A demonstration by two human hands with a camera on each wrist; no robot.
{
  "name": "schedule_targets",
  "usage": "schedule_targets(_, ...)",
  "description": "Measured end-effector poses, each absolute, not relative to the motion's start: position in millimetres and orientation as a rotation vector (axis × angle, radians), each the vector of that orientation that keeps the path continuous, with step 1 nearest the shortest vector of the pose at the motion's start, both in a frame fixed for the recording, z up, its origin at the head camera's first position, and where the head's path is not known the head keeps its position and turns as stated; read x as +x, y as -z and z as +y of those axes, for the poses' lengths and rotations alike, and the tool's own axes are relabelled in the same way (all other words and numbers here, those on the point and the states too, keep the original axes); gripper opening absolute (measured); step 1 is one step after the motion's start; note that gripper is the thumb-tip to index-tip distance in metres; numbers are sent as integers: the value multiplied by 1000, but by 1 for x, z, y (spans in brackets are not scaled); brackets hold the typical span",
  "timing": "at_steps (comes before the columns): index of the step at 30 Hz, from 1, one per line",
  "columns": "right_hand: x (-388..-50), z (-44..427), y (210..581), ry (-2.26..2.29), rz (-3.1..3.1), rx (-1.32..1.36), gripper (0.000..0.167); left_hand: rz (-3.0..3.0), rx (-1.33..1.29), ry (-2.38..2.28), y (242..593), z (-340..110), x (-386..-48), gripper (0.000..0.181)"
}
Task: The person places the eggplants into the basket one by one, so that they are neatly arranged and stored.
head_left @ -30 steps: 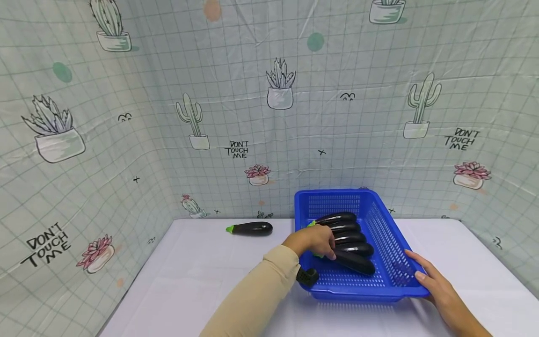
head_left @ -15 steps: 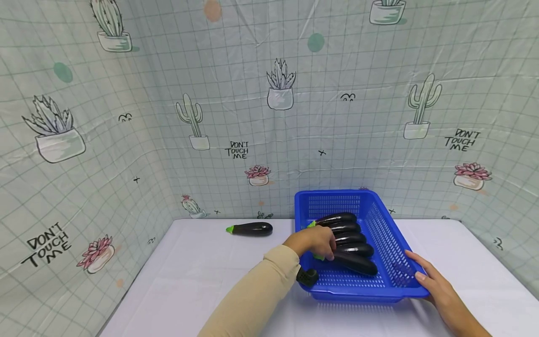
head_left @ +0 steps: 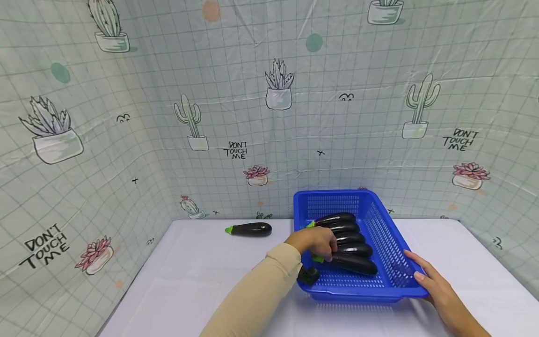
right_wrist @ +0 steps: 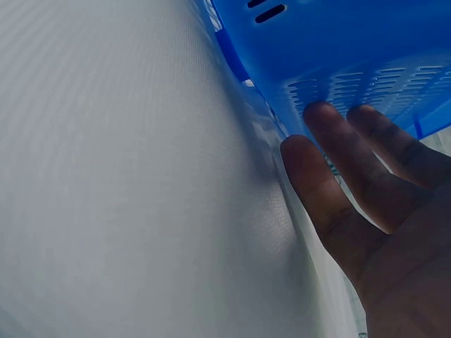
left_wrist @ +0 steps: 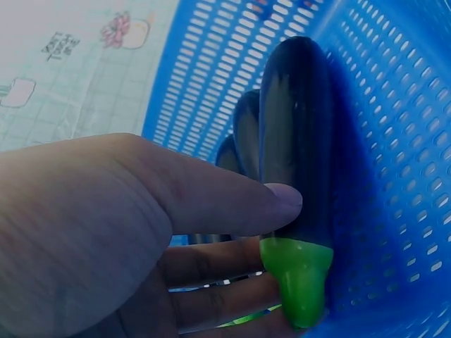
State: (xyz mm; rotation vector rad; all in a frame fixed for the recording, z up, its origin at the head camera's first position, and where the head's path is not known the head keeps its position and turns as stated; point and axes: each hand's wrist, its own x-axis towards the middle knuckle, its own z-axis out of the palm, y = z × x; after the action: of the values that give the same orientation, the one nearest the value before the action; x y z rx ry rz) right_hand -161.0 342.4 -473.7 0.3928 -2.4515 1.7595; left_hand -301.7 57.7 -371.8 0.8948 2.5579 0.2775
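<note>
Several dark eggplants with green caps lie side by side in a blue perforated plastic basket (head_left: 351, 291). My left hand (head_left: 316, 241) reaches over the basket's left side and holds the nearest eggplant (head_left: 353, 263) by its stem end. In the left wrist view, the thumb presses on that eggplant (left_wrist: 296, 141) just above its green cap, and the other fingers lie behind it. My right hand (head_left: 440, 288) holds the basket's right rim near the front corner. Seen from the right wrist, its fingers (right_wrist: 352, 162) extend along the basket's outer wall (right_wrist: 331, 42).
One more eggplant (head_left: 251, 229) lies on the white tabletop (head_left: 202, 276), left of the basket near the back. A curtain with printed cacti (head_left: 278, 126) hangs behind and at the sides. A black device (head_left: 309, 275) sits at my left wrist, by the basket's rim.
The nearest eggplant has shifted slightly to the right and lies closer along the row, with my left hand still on it. The right hand and the basket look unmoved.
</note>
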Motion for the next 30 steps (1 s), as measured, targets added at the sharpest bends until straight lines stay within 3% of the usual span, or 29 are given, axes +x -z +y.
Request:
schedule_targets(16, -161, 342, 475, -1760, -2464, 389, 51, 2464, 846, -512, 371, 51, -307, 20)
schedule_targets(30, -161, 344, 475, -1779, -2463, 372, 51, 2412, 1062, -745, 362, 29, -318, 21)
